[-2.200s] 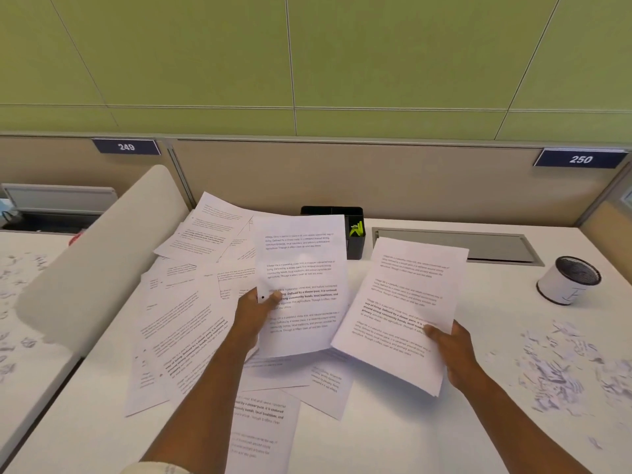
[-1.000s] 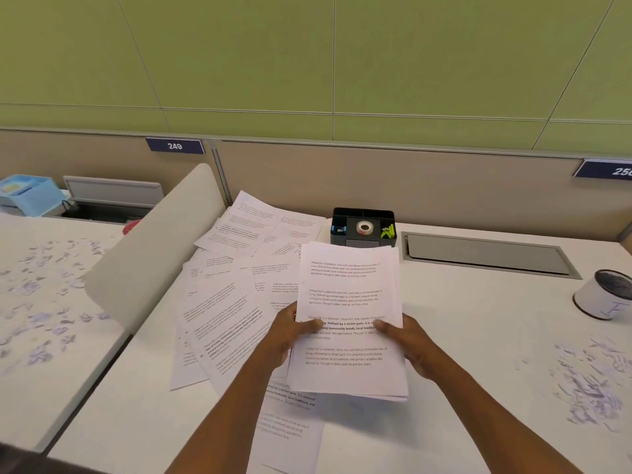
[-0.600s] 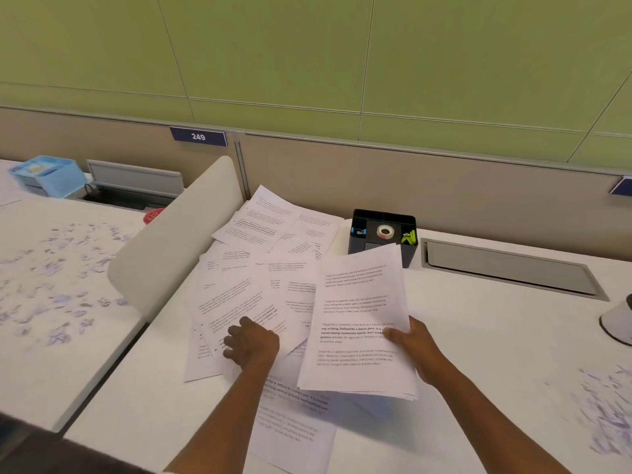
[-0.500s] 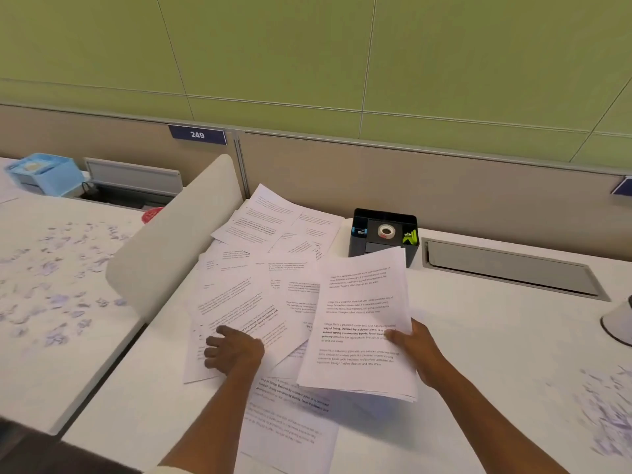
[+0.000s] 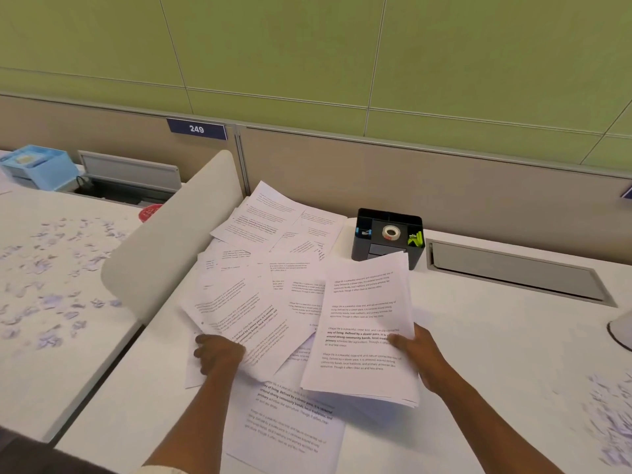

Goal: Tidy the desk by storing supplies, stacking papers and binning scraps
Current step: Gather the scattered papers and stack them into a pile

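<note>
Your right hand (image 5: 415,354) is pinching the gathered stack (image 5: 364,330) above the desk (image 5: 496,336); your left hand (image 5: 217,352) is gripping a loose sheet (image 5: 239,319) from the scattered papers (image 5: 273,234). Risk: the one-handed stack is likely fanning and slipping apart.

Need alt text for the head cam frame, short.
A person's right hand holds a gathered stack of printed pages above a white desk, while the left hand grips a loose sheet from the scattered papers. A black organizer with a tape roll stands behind; paper scraps lie at right.
</note>
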A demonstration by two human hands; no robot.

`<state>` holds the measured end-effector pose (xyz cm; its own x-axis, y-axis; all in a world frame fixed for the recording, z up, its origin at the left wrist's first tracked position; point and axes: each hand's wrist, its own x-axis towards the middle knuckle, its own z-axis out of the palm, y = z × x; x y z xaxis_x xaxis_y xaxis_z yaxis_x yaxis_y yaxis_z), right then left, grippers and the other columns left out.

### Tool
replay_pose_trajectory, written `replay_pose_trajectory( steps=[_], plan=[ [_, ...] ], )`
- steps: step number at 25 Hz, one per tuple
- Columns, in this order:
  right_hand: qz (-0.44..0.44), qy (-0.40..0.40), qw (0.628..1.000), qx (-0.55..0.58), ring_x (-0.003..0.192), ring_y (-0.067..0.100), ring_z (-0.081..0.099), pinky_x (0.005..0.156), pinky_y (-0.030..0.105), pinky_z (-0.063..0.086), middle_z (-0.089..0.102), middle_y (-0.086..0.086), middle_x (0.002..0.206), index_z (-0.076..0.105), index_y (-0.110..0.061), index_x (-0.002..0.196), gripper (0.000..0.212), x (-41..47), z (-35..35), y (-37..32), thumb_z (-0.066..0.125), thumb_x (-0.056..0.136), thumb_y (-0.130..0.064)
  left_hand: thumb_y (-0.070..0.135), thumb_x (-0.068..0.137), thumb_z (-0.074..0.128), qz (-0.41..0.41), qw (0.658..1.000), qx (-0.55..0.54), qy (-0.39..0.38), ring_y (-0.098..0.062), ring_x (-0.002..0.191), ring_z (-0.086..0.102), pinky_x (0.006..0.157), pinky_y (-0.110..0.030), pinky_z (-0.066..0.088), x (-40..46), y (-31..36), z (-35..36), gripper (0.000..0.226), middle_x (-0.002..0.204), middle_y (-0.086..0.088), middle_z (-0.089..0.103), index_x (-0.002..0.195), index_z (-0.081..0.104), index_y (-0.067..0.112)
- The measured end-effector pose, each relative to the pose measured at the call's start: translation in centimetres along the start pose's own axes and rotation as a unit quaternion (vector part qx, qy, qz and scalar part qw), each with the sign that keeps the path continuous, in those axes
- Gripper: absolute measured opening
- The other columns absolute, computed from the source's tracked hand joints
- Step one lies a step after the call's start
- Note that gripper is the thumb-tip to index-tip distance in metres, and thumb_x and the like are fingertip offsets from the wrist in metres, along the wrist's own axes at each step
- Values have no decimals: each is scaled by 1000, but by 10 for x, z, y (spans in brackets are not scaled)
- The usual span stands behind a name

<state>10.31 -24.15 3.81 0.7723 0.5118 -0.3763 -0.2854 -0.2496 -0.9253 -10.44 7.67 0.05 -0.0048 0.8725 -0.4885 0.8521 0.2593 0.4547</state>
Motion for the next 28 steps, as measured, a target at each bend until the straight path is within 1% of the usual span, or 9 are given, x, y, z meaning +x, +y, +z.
replay_pose_trajectory(
  steps=[4,7,9,12,14,21,23,25,28],
  plan=[
    [0,-1,1000,0,95,31,73,88,50,57,75,8,108,64,-12,119,31,4,1,1,65,90,-3,12,81,77,44,997,-61,2,-46,111,61,91,-50,53,13,-15,-5,56,124,-26,61,126,46,-1],
    [1,4,1000,4,95,32,73,87,50,58,75,8,108,63,-12,120,30,6,-1,2,65,90,-4,29,92,68,86,994,-67,14,-43,111,63,94,-51,53,11,-13,-9,46,122,-22,66,126,59,0],
    [5,13,1000,4,94,32,73,86,49,58,75,8,107,63,-12,120,29,7,-5,2,65,91,-6,33,95,66,136,982,-130,0,-42,110,63,95,-51,53,10,-6,-13,45,120,-20,67,127,60,2],
    [9,28,1000,10,92,33,73,79,45,59,75,9,106,62,-11,120,29,8,-15,2,64,92,-6,24,94,69,229,930,-268,-101,-35,108,67,95,-53,54,1,5,-23,36,120,-12,70,127,62,10],
    [7,41,999,23,93,33,72,77,42,59,75,10,107,62,-10,121,30,6,-20,1,63,92,-4,19,92,71,242,902,-318,-165,-32,103,71,92,-52,56,-8,17,-30,31,116,-8,73,121,65,13],
    [-4,49,999,2,96,34,71,90,54,56,73,12,110,62,-10,123,29,-3,-15,5,61,94,-7,14,93,66,246,816,-370,-369,-41,115,65,102,-59,48,-44,53,-32,37,124,-18,69,128,62,4],
    [-5,39,999,13,94,33,72,86,51,58,74,11,108,63,-11,122,28,-8,-11,6,62,94,-8,16,94,64,242,796,-366,-418,-41,117,64,102,-59,48,-51,58,-28,39,126,-19,68,131,60,3],
    [-6,24,999,47,93,32,73,81,47,59,75,12,108,63,-11,121,28,-13,-7,1,63,93,-7,20,92,69,264,807,-323,-418,-37,114,67,100,-55,51,-57,60,-22,41,124,-16,70,130,62,6],
    [5,1,994,107,99,38,71,87,52,57,73,15,111,61,-8,123,32,-18,-2,-7,64,91,-6,30,84,79,310,842,-226,-379,-23,100,74,89,-45,59,-69,56,-8,42,114,-6,75,121,67,15]
  ],
)
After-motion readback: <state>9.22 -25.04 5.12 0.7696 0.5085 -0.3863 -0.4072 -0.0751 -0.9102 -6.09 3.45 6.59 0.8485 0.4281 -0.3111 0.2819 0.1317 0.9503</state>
